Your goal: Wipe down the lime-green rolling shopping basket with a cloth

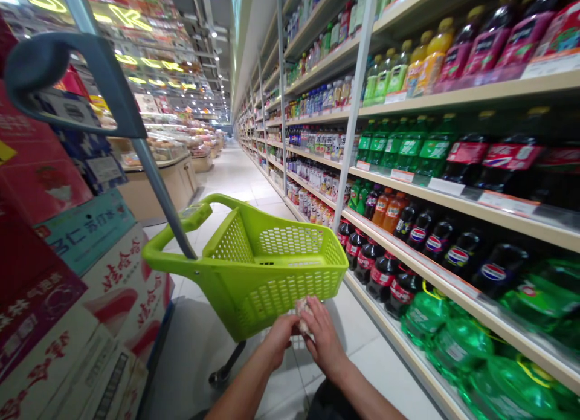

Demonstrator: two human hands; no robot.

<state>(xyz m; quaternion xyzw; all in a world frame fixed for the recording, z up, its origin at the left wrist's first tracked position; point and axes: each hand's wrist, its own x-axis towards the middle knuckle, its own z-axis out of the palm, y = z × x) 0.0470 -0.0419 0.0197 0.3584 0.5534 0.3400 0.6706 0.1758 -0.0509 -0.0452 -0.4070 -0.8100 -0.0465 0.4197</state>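
Both my hands meet low in the middle of the view, just in front of a lime-green wheeled shopping basket [254,269]. My left hand [278,341] and my right hand [322,335] are closed together round a small pale crumpled thing [302,311], which I cannot name. The basket looks empty and stands tilted on the tiled floor, its long handle pointing left.
Shelves of soft-drink bottles [430,239] run along the right, with green bottles [457,347] lowest. A trolley with a blue handle [49,63] stacked with cardboard boxes [67,299] fills the left. The aisle floor [235,172] stretches ahead between them.
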